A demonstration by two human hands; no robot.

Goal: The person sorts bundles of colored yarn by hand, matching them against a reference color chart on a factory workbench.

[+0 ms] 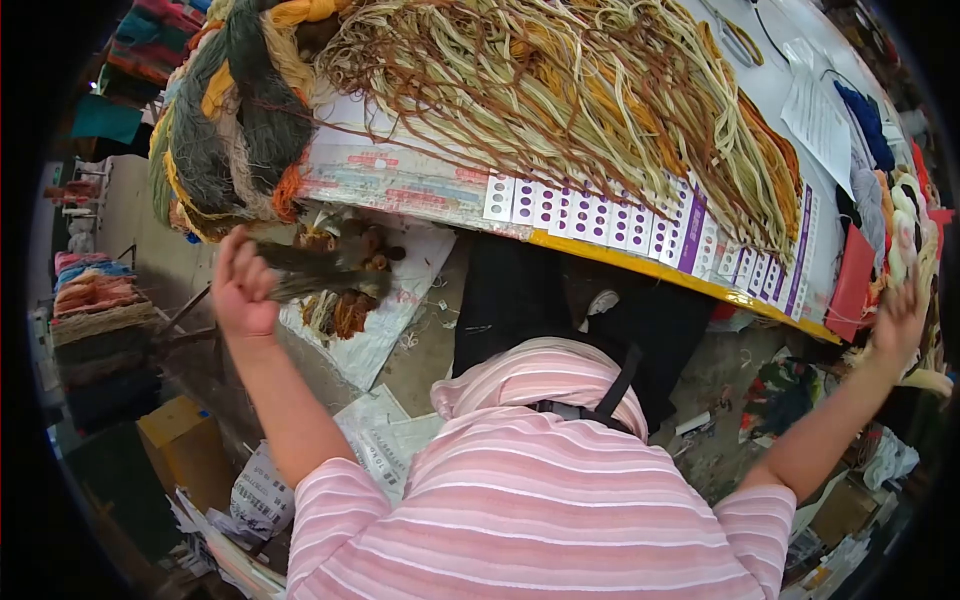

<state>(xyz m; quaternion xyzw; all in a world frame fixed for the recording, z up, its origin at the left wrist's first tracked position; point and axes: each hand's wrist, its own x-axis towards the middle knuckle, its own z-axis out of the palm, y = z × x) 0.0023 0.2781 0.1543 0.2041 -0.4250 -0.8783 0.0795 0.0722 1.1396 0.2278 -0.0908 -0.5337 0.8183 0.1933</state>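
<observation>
The left hand, low at the near left corner of the table, has its grip closed, as far as the blur lets one judge, on one end of a dark green hank; the loose length reaches out to the right, off the table and above a pile of brown and rust yarn that lies on a white sheet on the floor. Just beyond that hand, the thick grey-green skeins hang over the table's left end, and it is hard to tell whether the fingers touch their lower edge. The right hand is stretched far out to the right, beside the pale skeins and just right of a red card; whether its grip is apart or together on a strand cannot be told. Between the two hands, brown, cream and ochre strands spread across the table, partly over the dotted colour cards, with scissors on the far right. The step in hand looks like handling single hanks, the green one being the only thing clearly held. From here, the next move seems to call for a firm grip on the green hank, its free end kept away from the floor pile so that strands do not snag, and for the wide-spread arms to come closer together
</observation>
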